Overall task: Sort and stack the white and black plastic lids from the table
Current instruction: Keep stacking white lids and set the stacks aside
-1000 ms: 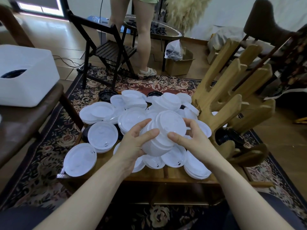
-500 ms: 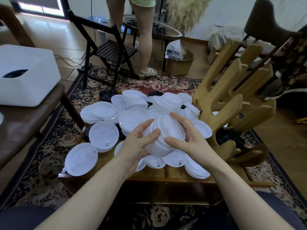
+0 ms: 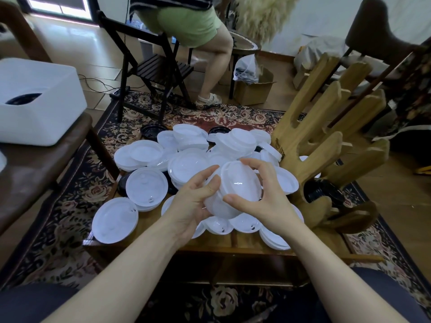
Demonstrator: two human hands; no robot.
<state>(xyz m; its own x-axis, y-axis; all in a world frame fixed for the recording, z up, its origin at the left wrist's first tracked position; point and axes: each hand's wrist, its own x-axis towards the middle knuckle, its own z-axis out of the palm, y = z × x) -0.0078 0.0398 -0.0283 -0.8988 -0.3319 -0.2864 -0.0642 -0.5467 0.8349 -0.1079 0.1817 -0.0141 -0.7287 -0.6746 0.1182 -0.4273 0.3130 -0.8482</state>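
Both hands up over the middle of the wooden surface [image 3: 233,250], cradling a tilted stack of white lids [image 3: 235,190]. Left hand [image 3: 191,206] cupped under and around the stack's near-left side, fingers curled against it. Right hand [image 3: 263,197] wrapped around the right rim, thumb on the front edge, fingers arched over the top. Loose white lids [image 3: 114,220] scattered all over underneath, some in small piles. A couple of black lids [image 3: 151,131] peeking out at the far edge, more black ones [image 3: 324,192] tucked by the wooden rack [image 3: 326,136] on the right. White bin [image 3: 35,101] off to the left on a brown seat. Someone in green shorts [image 3: 186,22] by a black folding chair [image 3: 151,64] in the back.
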